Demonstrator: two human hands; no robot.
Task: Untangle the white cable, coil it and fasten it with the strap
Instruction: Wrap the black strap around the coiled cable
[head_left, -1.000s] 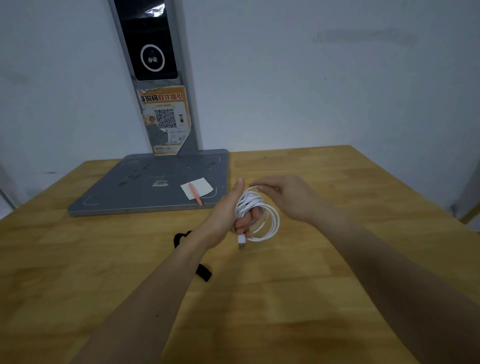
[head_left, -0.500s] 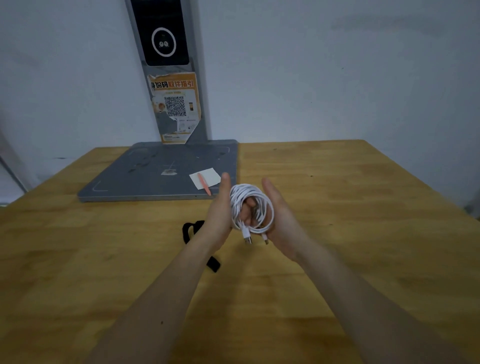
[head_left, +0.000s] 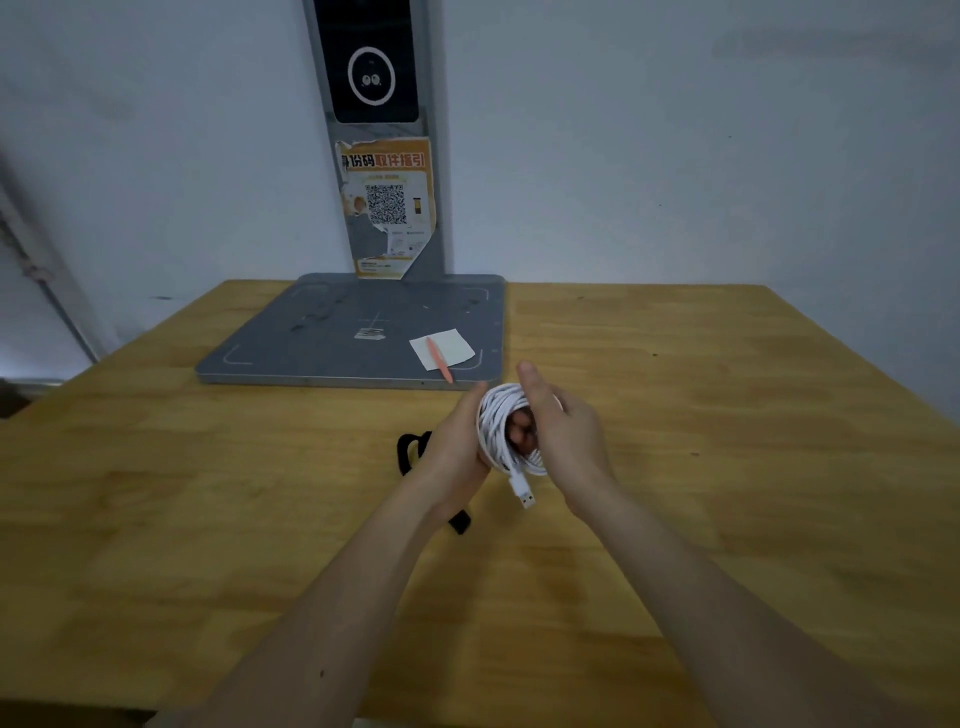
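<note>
The white cable (head_left: 497, 426) is wound into a tight coil held between both hands above the wooden table (head_left: 727, 467). My left hand (head_left: 457, 447) has its fingers curled through the coil's middle. My right hand (head_left: 563, 431) wraps over the coil's right side, its thumb pointing up. A USB plug (head_left: 523, 493) hangs down from the coil's lower edge. The black strap (head_left: 413, 452) lies on the table under my left wrist, partly hidden by the forearm.
A grey flat base (head_left: 322, 343) with an upright post (head_left: 384, 156) stands at the back of the table against the wall. A white paper slip (head_left: 447, 349) and an orange pen (head_left: 439, 359) lie on the base's near right corner.
My right hand has turned from cupping the coil from below to closing over its right side. The coil is drawn tighter, and only one plug shows hanging now.
</note>
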